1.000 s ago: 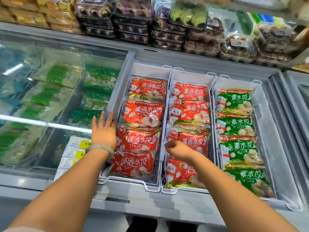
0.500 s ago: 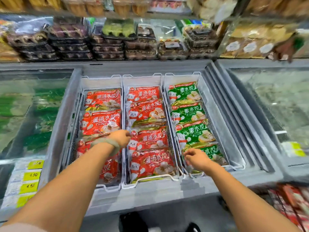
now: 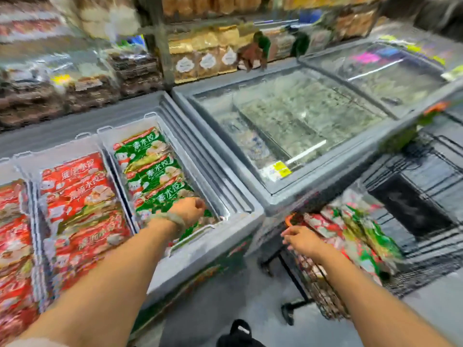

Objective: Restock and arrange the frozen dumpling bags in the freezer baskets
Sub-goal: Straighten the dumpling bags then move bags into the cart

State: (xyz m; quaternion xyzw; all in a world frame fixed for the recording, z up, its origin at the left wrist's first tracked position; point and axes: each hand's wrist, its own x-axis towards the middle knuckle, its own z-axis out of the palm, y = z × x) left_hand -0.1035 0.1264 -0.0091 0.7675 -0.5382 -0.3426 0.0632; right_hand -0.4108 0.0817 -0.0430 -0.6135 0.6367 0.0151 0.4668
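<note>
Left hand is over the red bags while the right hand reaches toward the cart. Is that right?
Not quite. In the head view the left hand is over the green bags, not the red ones; the right hand does reach toward the cart.

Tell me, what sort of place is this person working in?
Most likely a supermarket's frozen-food aisle: glass-lidded chest freezers, baskets filled with green dumpling bags, yellow price tags, and shelves of packaged food behind.
</note>
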